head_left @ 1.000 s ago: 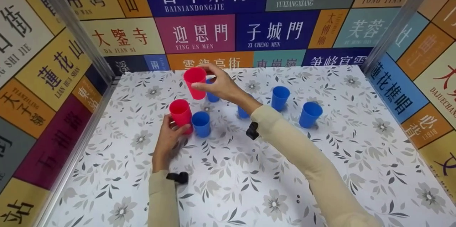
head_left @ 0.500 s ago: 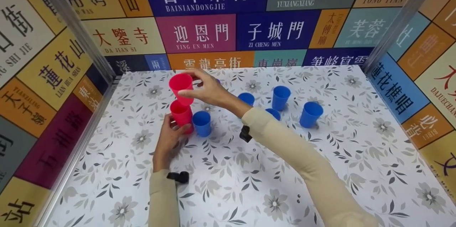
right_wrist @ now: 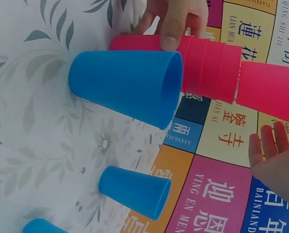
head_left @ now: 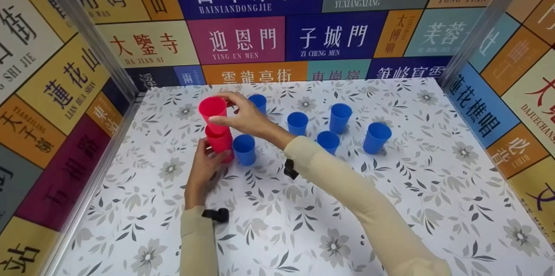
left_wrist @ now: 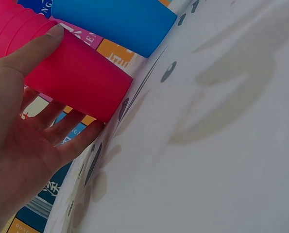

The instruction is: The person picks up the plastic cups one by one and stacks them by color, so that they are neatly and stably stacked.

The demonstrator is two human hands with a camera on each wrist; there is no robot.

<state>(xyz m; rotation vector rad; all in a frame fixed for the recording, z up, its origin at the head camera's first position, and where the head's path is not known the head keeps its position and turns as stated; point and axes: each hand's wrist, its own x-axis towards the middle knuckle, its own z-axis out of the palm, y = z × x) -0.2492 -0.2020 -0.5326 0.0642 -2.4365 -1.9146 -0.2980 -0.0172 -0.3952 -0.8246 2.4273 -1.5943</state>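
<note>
A stack of nested red cups stands upright on the table, several rims showing along it in the right wrist view. My left hand holds it low down, the thumb on one side and the fingers round the other. Above the stack, my right hand grips one more red cup between thumb and fingers, mouth up. That cup's base is right at the mouth of the stack's top cup. Close to the right of the stack stands a blue cup.
More blue cups stand upright and apart: one behind my right hand, a blue cup, and several to the right, among them a blue cup and a blue cup. Printed panels wall the flowered table at back and sides.
My right hand has carried its red cup left and down from behind the stack to the stack's mouth. My left hand has stayed on the stack. Blue cups that the right arm covered now show.
</note>
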